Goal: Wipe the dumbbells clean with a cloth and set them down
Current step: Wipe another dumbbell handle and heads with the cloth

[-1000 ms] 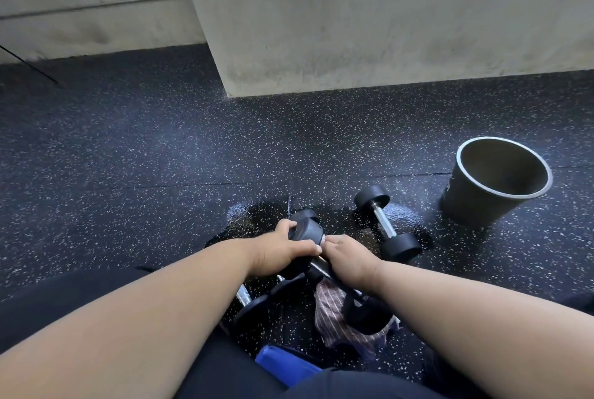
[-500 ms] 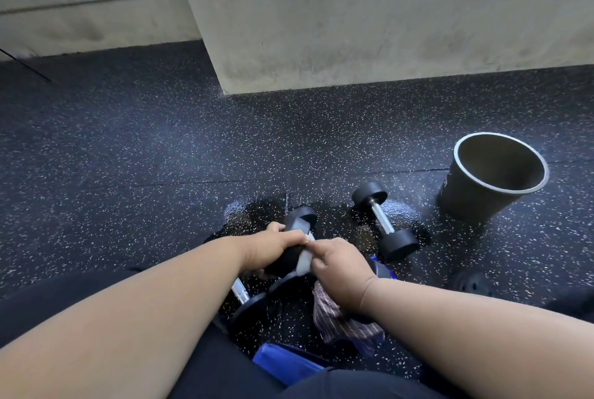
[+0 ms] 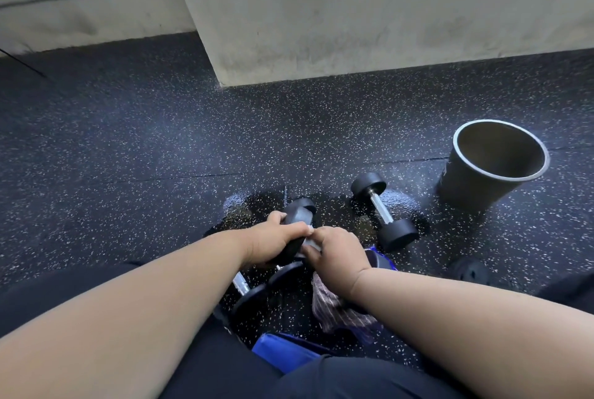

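Observation:
My left hand (image 3: 276, 241) grips the far black head of a raised dumbbell (image 3: 297, 215). My right hand (image 3: 337, 257) curls round its chrome bar right beside the left hand, and a striped cloth (image 3: 337, 308) hangs out from under that palm. The dumbbell's near head is hidden behind my right hand. A second dumbbell (image 3: 254, 289) lies on the floor below my left wrist. A third dumbbell (image 3: 382, 209) lies on the floor to the right, apart from both hands.
A dark bucket (image 3: 495, 167) stands open at the right. The speckled rubber floor has a wet patch (image 3: 244, 205) around the dumbbells. A blue object (image 3: 283, 350) lies near my lap, a black round object (image 3: 469, 270) at the right, and a concrete pillar (image 3: 353, 13) rises ahead.
My right hand has slid up the bar toward the far head, closing on my left hand. The dumbbell's near head has gone out of sight behind it.

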### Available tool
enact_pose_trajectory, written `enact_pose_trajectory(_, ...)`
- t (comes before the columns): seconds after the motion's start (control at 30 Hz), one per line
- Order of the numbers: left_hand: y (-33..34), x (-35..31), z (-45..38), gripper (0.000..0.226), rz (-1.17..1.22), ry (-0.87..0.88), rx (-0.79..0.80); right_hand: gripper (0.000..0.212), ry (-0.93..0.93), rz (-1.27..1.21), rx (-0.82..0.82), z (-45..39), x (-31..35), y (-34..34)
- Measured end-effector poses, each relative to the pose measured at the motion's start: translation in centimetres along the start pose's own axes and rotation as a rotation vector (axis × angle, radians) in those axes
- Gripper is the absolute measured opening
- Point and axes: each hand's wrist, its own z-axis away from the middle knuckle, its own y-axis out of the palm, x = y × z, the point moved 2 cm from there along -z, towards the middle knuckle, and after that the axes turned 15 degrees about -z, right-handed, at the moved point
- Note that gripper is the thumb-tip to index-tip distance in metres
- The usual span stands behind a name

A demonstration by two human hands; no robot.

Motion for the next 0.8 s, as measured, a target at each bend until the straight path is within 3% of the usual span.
enact_pose_trajectory(0.17, -0.1, -0.1, 0.2, 0.081, -0.08, 0.021, -0.022, 0.02, 0.119, -0.266, 0.285, -1.3, -1.0, -1.1)
enact_pose_trajectory(0.3, -0.4, -0.5, 1.0, 0.116, -0.218, 0.063, -0.014, 0.012, 0.244, -0.455, 0.504, -2.1, -0.9, -3.3)
enact_pose_trajectory(0.47, -0.4, -1.4, 2.1, 0.108, -0.271, 0.14, 0.009, 0.03, 0.385, -0.715, 0.612, -2.1, -2.0, -4.3)
enact_pose_trajectory(0.6, -0.2, -1.5, 1.8, 0.107, -0.251, 0.117, -0.007, 0.011, 0.312, -0.628, 0.6, -2.5, -2.1, -4.1)
enact_pose_trajectory(0.7, 0.0, -1.0, 1.5, 0.1, -0.166, 0.079, -0.015, 0.011, 0.242, -0.542, 0.478, -2.4, -1.1, -3.6)
enact_pose_trajectory(0.8, 0.2, -0.9, 1.3, 0.087, -0.113, 0.048, -0.03, 0.028, 0.098, -0.101, 0.269, -1.6, 0.6, -3.1)
